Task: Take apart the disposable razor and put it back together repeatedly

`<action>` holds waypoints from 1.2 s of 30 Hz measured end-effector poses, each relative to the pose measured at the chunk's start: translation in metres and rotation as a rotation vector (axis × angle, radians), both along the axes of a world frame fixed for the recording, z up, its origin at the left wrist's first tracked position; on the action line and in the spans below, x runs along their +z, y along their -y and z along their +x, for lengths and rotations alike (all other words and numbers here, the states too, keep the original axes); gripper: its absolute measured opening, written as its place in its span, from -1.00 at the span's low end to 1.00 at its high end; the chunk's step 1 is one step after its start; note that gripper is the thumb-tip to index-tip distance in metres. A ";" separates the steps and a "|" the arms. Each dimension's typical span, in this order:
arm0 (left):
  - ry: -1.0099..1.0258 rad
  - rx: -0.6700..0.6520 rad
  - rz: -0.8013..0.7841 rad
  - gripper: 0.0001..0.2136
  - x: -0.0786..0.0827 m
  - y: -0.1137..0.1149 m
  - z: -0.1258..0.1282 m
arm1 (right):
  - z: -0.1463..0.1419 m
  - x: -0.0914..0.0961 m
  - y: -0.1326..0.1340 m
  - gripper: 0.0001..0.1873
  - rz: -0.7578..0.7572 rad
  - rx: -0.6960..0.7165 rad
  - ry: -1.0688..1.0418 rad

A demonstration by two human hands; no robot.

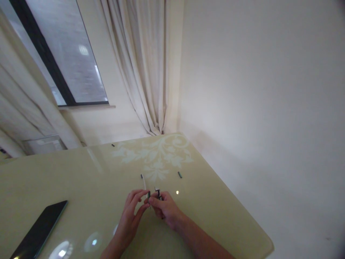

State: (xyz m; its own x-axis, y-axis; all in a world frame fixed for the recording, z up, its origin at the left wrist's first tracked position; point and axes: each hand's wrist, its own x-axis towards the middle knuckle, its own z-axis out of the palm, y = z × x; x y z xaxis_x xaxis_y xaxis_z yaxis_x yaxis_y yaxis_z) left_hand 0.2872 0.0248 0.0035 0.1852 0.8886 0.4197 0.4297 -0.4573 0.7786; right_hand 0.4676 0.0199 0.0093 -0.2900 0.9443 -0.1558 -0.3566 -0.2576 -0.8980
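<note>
My left hand (131,213) is closed in a pinch, thumb and fingertips on a small dark green piece (149,194) held upright between the two hands. My right hand (167,209) meets it from the right, its thumb near the lower end of that piece. Out of the right hand's curled fingers sticks a small black-and-white part (158,193), too small to name. A thin white strip (144,182), perhaps a cable, runs away from the fingers and has a dark end. The fingers hide where it begins.
Beyond the hands lie a small dark green stick-like piece (179,175) and a tiny dark piece (113,145) near the far edge. A dark flat tablet-like device (40,230) rests on the glossy table (88,190) at left. A wall (256,108) borders the right side.
</note>
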 end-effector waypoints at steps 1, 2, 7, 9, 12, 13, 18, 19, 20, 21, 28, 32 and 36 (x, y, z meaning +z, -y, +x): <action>0.016 0.005 -0.020 -0.65 0.002 0.000 0.000 | 0.000 -0.001 -0.001 -0.48 0.004 -0.034 0.034; 0.040 0.016 -0.047 -0.63 0.005 0.001 -0.001 | 0.001 -0.001 -0.002 -0.48 0.018 -0.081 0.087; 0.221 0.111 -0.310 -0.49 0.019 0.003 0.005 | 0.015 0.005 -0.004 -0.57 0.433 -0.320 0.489; 0.300 0.084 -0.437 -0.43 0.019 0.003 0.008 | 0.021 0.008 -0.003 -0.62 0.634 -0.339 0.613; 0.398 -0.022 -0.577 -0.36 0.012 0.004 0.012 | 0.027 0.006 -0.001 -0.69 0.805 -0.290 0.725; 0.419 -0.049 -0.607 -0.36 0.009 0.004 0.013 | 0.028 0.004 0.000 -0.72 0.845 -0.273 0.755; 0.451 -0.094 -0.659 -0.45 0.003 0.007 0.013 | 0.030 -0.001 0.003 -0.74 0.935 -0.200 0.854; 0.455 -0.101 -0.665 -0.47 0.004 0.008 0.012 | 0.030 -0.001 0.004 -0.74 0.938 -0.181 0.854; 0.462 -0.108 -0.670 -0.48 0.004 0.009 0.012 | 0.030 0.001 0.004 -0.75 0.935 -0.167 0.847; 0.472 -0.117 -0.673 -0.49 0.005 0.009 0.011 | 0.030 0.002 0.004 -0.76 0.922 -0.165 0.829; 0.677 -0.085 -0.704 -0.43 -0.001 0.010 0.009 | 0.028 0.018 0.006 -0.69 0.699 -0.203 0.564; 0.751 -0.090 -0.715 -0.42 -0.001 0.010 0.010 | 0.025 0.022 0.008 -0.78 0.750 -0.191 0.598; 0.764 -0.125 -0.686 -0.43 0.000 0.011 0.010 | 0.021 0.020 0.009 -0.78 0.794 -0.231 0.635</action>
